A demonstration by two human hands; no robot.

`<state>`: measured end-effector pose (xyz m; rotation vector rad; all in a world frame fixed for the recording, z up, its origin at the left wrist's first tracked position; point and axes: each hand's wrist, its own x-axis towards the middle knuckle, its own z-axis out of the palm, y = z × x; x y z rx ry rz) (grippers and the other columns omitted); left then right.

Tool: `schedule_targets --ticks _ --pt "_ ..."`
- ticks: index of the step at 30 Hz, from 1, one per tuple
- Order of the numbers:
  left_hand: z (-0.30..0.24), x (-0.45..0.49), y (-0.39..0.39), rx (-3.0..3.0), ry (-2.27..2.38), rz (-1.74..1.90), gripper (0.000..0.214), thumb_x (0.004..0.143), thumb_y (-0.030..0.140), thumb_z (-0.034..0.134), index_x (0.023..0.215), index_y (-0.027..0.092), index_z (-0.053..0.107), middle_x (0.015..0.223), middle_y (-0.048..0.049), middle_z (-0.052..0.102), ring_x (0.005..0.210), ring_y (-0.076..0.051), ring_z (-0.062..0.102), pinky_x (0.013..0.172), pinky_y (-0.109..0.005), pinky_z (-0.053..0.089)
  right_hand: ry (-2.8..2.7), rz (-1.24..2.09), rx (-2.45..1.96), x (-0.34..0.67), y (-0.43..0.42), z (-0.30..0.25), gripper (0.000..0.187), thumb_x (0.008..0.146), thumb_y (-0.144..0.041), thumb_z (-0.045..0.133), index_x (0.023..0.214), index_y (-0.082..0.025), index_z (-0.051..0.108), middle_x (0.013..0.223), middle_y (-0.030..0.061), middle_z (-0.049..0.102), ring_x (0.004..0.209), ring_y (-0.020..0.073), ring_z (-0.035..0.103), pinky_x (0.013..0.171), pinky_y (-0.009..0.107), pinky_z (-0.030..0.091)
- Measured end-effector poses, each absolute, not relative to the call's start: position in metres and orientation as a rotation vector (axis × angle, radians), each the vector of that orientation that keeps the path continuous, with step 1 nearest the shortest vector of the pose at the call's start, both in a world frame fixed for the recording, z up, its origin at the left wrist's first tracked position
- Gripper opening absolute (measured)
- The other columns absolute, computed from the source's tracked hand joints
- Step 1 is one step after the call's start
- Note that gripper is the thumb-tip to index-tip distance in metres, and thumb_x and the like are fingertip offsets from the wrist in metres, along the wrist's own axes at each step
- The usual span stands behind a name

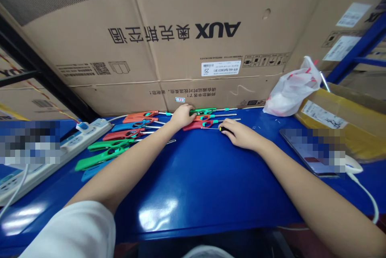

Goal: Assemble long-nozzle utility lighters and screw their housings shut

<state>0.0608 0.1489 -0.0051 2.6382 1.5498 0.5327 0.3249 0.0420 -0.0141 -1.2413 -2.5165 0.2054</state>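
My left hand (181, 116) reaches to the back of the table, its fingers closed at the handle end of a green long-nosed gas lighter (205, 110). An orange lighter (206, 117) and a red lighter (193, 125) lie just in front of it. My right hand (239, 134) grips a small screwdriver (211, 129) by its black and yellow handle, the thin shaft pointing left alongside the red lighter. Under and left of my left forearm, several more lighters lie in a column, among them an orange one (140, 116) and a green one (96, 159).
A large cardboard box (169, 56) walls off the back of the blue table (193, 193). Power strips (78, 141) lie at the left. On the right are a white plastic bag (292, 89), a taped carton (346, 117), a phone (307, 153) and a white cable (369, 197).
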Motion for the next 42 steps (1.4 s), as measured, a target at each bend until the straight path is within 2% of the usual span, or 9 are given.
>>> schedule_targets --ticks 4,10,13,17,23,27,34,39,42 --pt "-0.003 0.064 0.16 2.663 1.534 0.345 0.037 0.099 0.036 0.064 0.13 0.016 0.06 0.13 -0.0114 0.063 0.11 -0.025 0.065 0.092 -0.046 0.058 -2.521 0.186 -1.263 0.325 0.04 -0.012 0.021 0.101 -0.019 0.046 0.111 -0.019 0.064 0.112 0.0115 0.066 0.102 0.0245 0.064 0.09 0.037 0.052" --pt "0.015 0.059 0.178 2.788 1.354 0.009 0.036 0.099 0.036 0.064 0.129 0.016 0.061 0.129 -0.0111 0.063 0.11 -0.025 0.065 0.093 -0.046 0.058 -2.408 0.054 -1.445 0.327 0.047 -0.011 0.02 0.1 -0.019 0.044 0.115 -0.018 0.057 0.117 0.0129 0.064 0.103 0.0248 0.064 0.086 0.034 0.05" --pt "0.025 0.06 0.178 2.857 1.317 -0.076 0.029 0.092 0.029 0.07 0.118 0.016 0.068 0.118 -0.0101 0.07 0.108 -0.025 0.067 0.092 -0.039 0.056 -2.352 -0.068 -1.572 0.331 0.065 -0.005 0.021 0.094 -0.016 0.048 0.112 -0.017 0.058 0.114 0.0139 0.063 0.098 0.0262 0.064 0.08 0.034 0.049" --pt "0.033 0.062 0.174 2.924 1.315 -0.128 0.032 0.08 0.02 0.071 0.111 0.019 0.074 0.11 -0.009 0.076 0.099 -0.025 0.071 0.078 -0.029 0.052 -2.346 -0.216 -1.719 0.338 0.098 0.007 0.024 0.092 -0.014 0.046 0.108 -0.017 0.065 0.118 0.0142 0.063 0.091 0.0261 0.066 0.072 0.034 0.046" --pt "0.031 0.062 0.17 2.997 1.326 -0.134 0.036 0.077 0.02 0.068 0.113 0.015 0.074 0.116 -0.0138 0.074 0.103 -0.029 0.071 0.076 -0.031 0.051 -2.509 -0.225 -1.815 0.34 0.132 0.017 0.028 0.101 -0.024 0.049 0.122 -0.024 0.068 0.128 0.0086 0.064 0.101 0.0243 0.068 0.083 0.038 0.054" --pt "0.026 0.06 0.17 3.025 1.322 -0.102 0.034 0.082 0.021 0.065 0.115 0.016 0.072 0.118 -0.0126 0.074 0.105 -0.028 0.07 0.08 -0.031 0.051 -2.606 -0.162 -1.918 0.336 0.145 0.016 0.035 0.099 -0.037 0.063 0.129 -0.019 0.062 0.13 0.01 0.064 0.11 0.0234 0.066 0.092 0.045 0.058" --pt "0.022 0.054 0.169 3.041 1.304 -0.008 0.034 0.086 0.022 0.065 0.119 0.017 0.07 0.121 -0.0109 0.072 0.106 -0.026 0.07 0.08 -0.029 0.052 -2.664 -0.155 -1.937 0.328 0.15 0.021 0.037 0.099 -0.038 0.063 0.13 -0.019 0.061 0.131 0.0105 0.063 0.11 0.0234 0.066 0.092 0.046 0.058" --pt "0.032 0.044 0.158 3.042 1.283 0.118 0.036 0.093 0.024 0.059 0.127 0.018 0.064 0.125 -0.0111 0.069 0.112 -0.026 0.068 0.085 -0.03 0.053 -2.633 -0.188 -1.792 0.331 0.132 0.034 0.022 0.097 -0.022 0.058 0.117 -0.019 0.067 0.127 0.0098 0.066 0.107 0.0248 0.068 0.086 0.037 0.054" --pt "0.038 0.034 0.135 3.04 1.262 0.196 0.033 0.095 0.025 0.057 0.126 0.018 0.064 0.121 -0.011 0.069 0.11 -0.026 0.068 0.088 -0.031 0.053 -2.618 -0.184 -1.703 0.333 0.111 0.044 0.027 0.091 -0.013 0.054 0.113 -0.02 0.068 0.129 0.0104 0.067 0.104 0.0259 0.069 0.076 0.032 0.049"
